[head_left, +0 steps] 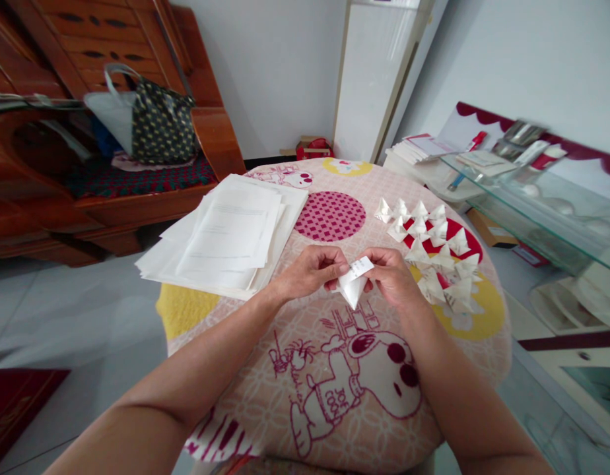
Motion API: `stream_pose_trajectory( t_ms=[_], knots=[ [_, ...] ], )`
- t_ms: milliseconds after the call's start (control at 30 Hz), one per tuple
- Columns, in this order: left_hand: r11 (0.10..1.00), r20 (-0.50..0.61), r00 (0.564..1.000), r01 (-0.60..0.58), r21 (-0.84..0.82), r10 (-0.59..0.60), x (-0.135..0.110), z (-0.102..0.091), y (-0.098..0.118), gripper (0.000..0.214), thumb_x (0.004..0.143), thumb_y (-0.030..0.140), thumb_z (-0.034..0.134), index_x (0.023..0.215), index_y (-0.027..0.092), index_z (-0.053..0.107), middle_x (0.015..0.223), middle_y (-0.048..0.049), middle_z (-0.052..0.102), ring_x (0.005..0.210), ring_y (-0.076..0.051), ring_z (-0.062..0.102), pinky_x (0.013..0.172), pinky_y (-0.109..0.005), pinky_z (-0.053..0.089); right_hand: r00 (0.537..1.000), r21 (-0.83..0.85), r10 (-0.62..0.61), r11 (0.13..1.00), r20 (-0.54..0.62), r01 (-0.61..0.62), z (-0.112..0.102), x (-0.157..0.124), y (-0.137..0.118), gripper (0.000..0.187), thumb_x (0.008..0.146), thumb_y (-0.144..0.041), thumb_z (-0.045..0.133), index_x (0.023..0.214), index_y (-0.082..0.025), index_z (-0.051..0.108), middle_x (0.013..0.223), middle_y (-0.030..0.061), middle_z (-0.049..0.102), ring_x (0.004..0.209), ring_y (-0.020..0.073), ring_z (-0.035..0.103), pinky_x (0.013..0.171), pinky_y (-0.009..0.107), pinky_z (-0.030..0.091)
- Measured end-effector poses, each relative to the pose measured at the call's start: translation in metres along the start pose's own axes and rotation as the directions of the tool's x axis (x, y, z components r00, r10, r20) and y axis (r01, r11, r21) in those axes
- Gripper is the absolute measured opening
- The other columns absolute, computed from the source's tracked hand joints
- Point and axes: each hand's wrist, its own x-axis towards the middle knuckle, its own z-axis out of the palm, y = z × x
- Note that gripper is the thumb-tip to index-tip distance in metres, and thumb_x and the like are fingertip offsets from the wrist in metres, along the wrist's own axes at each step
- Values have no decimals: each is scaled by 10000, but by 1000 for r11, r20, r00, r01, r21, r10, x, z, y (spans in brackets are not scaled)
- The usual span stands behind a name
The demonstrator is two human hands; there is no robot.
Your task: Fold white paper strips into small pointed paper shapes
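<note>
Over the middle of the table, a small folded piece of white paper is pinched between both hands. It tapers to a point toward me, and a printed flap shows along its top. My left hand grips its left side with thumb and fingers closed. On the right side, my right hand holds it in the same pinching way. To the right stand several folded paper shapes with pointed tips, grouped in loose rows. Left of my hands lies a stack of printed paper sheets.
A patterned cloth covers the round table. At the right, a glass shelf with cups and papers stands close to the table's edge. A wooden bench holding a dark patterned bag is at the back left.
</note>
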Motion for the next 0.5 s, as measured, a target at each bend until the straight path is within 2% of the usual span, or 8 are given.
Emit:
stream_pose_trajectory(
  t_ms=[100,200,267,400,500],
  knots=[
    [1000,-11,1000,1,-11,-1,0,0,0,331,920,432,689,775,147,606,589,14,588,515,-70,537,495,-185,427,1000,-2,-15,1000,16,15,-4,1,1,216,737,-379,795,667,-193,713,546,-13,615,418,94,499,366,213,392],
    [1000,-25,1000,14,-17,-14,1,-1,0,331,913,428,694,767,146,603,582,16,591,508,-67,540,489,-177,427,998,-9,-57,998,-22,57,-5,2,3,384,838,-523,722,633,-201,678,515,-12,582,409,98,489,362,218,384],
    [1000,-26,999,23,-15,-23,1,-1,0,334,911,428,692,761,144,599,576,17,590,506,-64,540,488,-172,425,996,-40,-83,996,-30,82,-3,2,3,456,855,-581,695,603,-203,649,493,-18,559,401,89,469,359,208,358],
    [999,-8,999,38,-4,-38,1,1,1,345,913,433,686,756,140,595,579,15,591,512,-64,544,493,-171,420,996,-129,-81,989,-31,77,2,-1,-3,348,775,-448,797,595,-187,656,478,-34,551,384,64,430,352,191,282],
    [998,-11,999,53,18,-53,1,4,3,377,917,467,681,749,140,598,556,29,559,485,-54,496,468,-169,374,994,-136,-92,987,-59,83,6,-3,-6,318,776,-374,782,565,-185,636,454,-45,521,375,56,403,352,191,252]
  ],
)
